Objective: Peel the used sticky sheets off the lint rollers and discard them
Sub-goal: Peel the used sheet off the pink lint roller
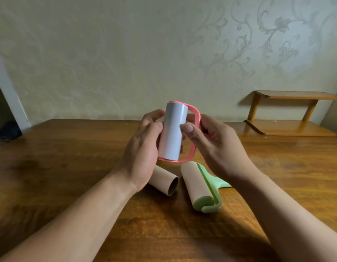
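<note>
I hold a pink-framed lint roller (173, 131) upright above the wooden table (69, 167); its white sticky roll faces me. My left hand (143, 148) wraps the roll's left side. My right hand (216, 146) grips the pink frame on the right, its thumb tip pressed on the roll's right edge. On the table below lies a green-handled lint roller (199, 186) with a tan roll, its handle partly hidden under my right wrist. To its left lies a bare tan cardboard tube (163, 180), partly hidden behind my left hand.
A small two-tier wooden shelf (290, 114) stands at the table's far right corner against the patterned wall. A dark object (7, 131) sits off the table's far left edge.
</note>
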{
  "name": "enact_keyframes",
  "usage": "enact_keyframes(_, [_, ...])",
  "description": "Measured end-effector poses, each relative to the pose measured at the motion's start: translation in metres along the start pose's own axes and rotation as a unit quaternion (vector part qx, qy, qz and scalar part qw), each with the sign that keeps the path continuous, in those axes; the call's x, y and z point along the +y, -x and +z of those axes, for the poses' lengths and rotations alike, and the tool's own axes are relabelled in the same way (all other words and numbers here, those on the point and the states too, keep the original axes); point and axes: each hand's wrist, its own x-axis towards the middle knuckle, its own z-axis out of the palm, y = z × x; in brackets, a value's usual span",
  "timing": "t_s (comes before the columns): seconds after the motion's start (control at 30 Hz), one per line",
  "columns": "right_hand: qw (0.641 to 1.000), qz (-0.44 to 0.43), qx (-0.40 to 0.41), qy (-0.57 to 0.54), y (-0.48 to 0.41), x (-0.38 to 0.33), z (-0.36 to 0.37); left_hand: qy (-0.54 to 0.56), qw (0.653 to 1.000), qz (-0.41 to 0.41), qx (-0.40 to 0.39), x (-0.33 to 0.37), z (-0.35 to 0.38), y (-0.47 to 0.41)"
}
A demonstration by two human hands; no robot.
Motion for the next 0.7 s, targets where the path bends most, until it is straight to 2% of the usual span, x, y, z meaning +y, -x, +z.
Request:
enact_keyframes(0.27, [1.0,0.009,-0.009,0.002,0.001,-0.005,-0.003,-0.098,0.994,0.039,0.009,0.012,0.002,0.004])
enact_keyframes(0.7, [0.999,0.019,-0.049,-0.002,0.002,-0.012,-0.007,-0.125,0.989,0.079,0.006,0.019,0.007,0.012])
